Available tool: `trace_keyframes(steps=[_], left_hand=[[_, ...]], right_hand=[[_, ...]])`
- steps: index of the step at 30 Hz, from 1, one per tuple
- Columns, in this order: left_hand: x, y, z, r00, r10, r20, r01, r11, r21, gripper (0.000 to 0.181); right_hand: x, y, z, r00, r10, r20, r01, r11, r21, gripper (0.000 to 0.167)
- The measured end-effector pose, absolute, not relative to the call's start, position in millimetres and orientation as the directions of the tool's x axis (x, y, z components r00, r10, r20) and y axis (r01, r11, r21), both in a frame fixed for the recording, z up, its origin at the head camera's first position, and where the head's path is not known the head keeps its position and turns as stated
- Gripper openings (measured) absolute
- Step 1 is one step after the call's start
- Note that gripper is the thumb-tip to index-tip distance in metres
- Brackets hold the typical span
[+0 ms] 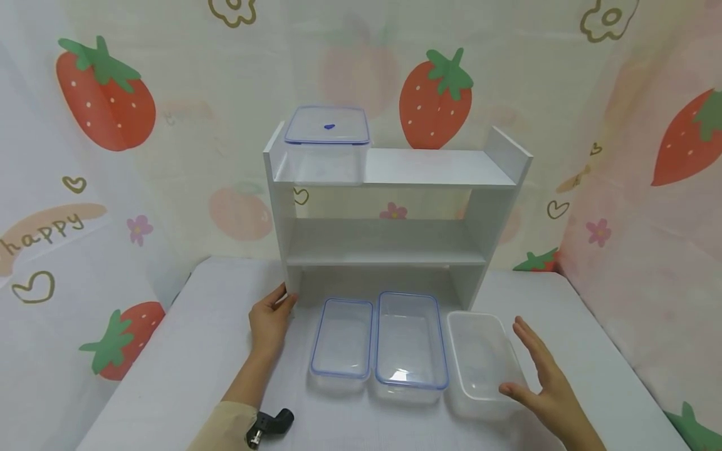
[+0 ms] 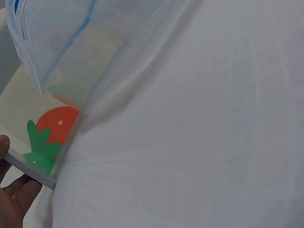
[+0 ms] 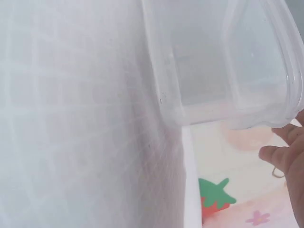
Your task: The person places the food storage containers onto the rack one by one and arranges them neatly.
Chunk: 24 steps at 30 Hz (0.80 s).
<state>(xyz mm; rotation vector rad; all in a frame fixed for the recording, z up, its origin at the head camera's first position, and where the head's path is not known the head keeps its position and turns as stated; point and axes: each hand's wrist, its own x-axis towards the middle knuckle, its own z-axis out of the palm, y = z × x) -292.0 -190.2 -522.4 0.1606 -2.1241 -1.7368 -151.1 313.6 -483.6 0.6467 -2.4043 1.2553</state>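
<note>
My left hand (image 1: 272, 318) pinches the lower front edge of the left side panel of a white shelf rack (image 1: 389, 243). In the left wrist view the thumb and fingers (image 2: 26, 194) lie on opposite faces of the panel. My right hand (image 1: 544, 379) is spread beside a clear plastic food container with a whitish rim (image 1: 484, 356), its thumb near the container's right side; whether they touch is hard to tell. To the left stand two clear food containers with blue rims, a larger one (image 1: 410, 338) and a smaller one (image 1: 341, 338).
A lidded clear container (image 1: 327, 147) with blue edging sits at the left of the rack's top shelf. Everything stands on a white-covered table (image 1: 225, 294). Behind hangs a cloth backdrop (image 1: 186, 156) with strawberries. A black device (image 1: 271, 426) is at the left wrist.
</note>
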Motion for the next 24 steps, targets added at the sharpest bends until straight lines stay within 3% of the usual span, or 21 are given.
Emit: trace_keyframes(steps=[11, 24], left_hand=[[-292, -191, -524, -0.924, -0.318, 0.21, 0.148, 0.209, 0.967, 0.047], [-292, -191, -523, -0.922, -0.326, 0.209, 0.142, 0.216, 0.966, 0.045]], right_hand=[[-150, 324, -503, -0.899, -0.226, 0.374, -0.437, 0.518, -0.736, 0.111], [-149, 323, -511, -0.882, -0.307, 0.359, -0.47, 0.506, -0.723, 0.121]])
